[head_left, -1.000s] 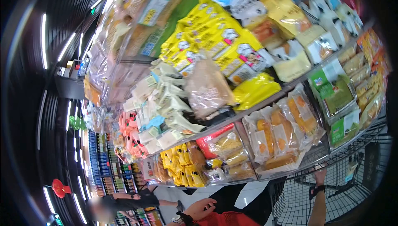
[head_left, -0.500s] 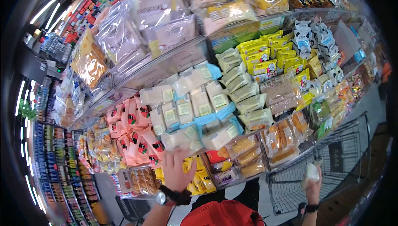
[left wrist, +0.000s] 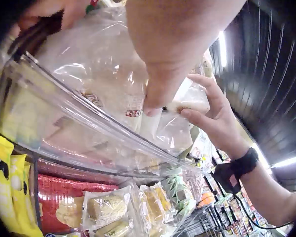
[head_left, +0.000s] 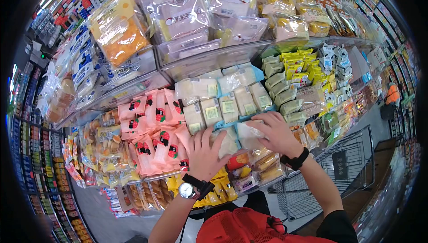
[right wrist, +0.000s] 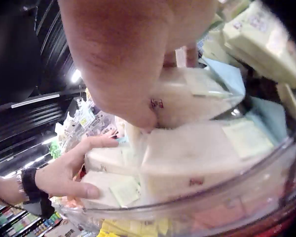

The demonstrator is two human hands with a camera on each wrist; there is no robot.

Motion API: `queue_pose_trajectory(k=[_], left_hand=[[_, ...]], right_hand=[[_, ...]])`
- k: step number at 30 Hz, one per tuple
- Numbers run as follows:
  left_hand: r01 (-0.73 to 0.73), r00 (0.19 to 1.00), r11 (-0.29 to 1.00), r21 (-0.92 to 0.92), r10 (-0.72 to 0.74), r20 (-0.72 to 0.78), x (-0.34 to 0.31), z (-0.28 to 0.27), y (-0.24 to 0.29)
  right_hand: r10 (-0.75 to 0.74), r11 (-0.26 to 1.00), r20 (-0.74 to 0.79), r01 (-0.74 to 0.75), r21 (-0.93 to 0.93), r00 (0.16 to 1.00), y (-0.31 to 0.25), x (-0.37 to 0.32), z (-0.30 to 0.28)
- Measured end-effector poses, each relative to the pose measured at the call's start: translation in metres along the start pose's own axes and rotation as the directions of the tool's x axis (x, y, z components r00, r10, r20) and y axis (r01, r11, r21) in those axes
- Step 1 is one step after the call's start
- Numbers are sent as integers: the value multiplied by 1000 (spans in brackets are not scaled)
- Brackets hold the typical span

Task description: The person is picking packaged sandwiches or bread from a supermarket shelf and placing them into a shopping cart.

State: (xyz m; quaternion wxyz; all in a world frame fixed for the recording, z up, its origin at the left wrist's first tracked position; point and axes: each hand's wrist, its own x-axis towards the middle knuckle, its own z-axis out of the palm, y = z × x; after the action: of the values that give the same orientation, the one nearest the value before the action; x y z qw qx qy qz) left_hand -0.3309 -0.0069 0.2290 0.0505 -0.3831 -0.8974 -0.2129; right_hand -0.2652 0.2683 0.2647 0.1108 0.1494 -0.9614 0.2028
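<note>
Over a bin of white wrapped packs point(head_left: 212, 113) with pale labels and blue wrapper ends, both hands work side by side. My left hand point(head_left: 205, 156) spreads its fairly straight fingers over the front packs, beside the pink packs with strawberry pictures point(head_left: 162, 147). In the right wrist view, its thumb lies along a front white pack point(right wrist: 106, 185). My right hand point(head_left: 280, 136) holds a white pack point(head_left: 247, 134) at the front right of the bin. The left wrist view shows that pack point(left wrist: 190, 96) between its thumb and fingers.
A clear plastic edge point(right wrist: 227, 185) runs along the bin's front. Yellow packs point(head_left: 218, 189) and bread rolls point(head_left: 267, 165) lie on the lower shelf. Larger bagged breads point(head_left: 187, 13) stand on the tier behind. A wire shopping cart point(head_left: 307, 194) stands at the right.
The right hand has moved from over the cart, where it held a small white pack, up to the bin. The left hand has risen from hanging low onto the packs. The view has turned.
</note>
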Motion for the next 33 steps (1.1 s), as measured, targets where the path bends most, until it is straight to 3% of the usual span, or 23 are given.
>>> queue_pose_trajectory(k=[3,5,9,11,20,22,23,26,33], left_hand=[[1,1000,1000,-28,-2,-12,-4,1,-8],[-9,1000,999,-44,9,-17,-2,3,-9],[-34,999,999,-5,33,-36,5,5,-8],[-35,999,999,3,35,-31,7,7,-7],[-58,998,992,113,58,0,17,12,-7],[-37,998,999,-12,37,46,16,-4,0],[-40,998,999,-10,41,48,14,-4,0],[-80,991,995,57,73,108,11,2,1],[-67,997,991,112,61,54,23,0,14]], right_hand=[[67,997,97,-64,-37,993,0,12,-4],[-19,997,144,29,-71,989,3,18,-5],[-40,997,158,49,-59,987,0,20,-2],[-76,984,128,94,-149,989,-5,15,7],[-20,959,-8,17,-284,1000,-12,13,47],[59,971,-53,-69,-230,997,-25,4,43],[136,973,-90,-150,-173,987,-30,0,42],[193,967,-43,-198,-158,980,-32,-4,50],[166,975,-93,-177,-131,982,-21,-11,54]])
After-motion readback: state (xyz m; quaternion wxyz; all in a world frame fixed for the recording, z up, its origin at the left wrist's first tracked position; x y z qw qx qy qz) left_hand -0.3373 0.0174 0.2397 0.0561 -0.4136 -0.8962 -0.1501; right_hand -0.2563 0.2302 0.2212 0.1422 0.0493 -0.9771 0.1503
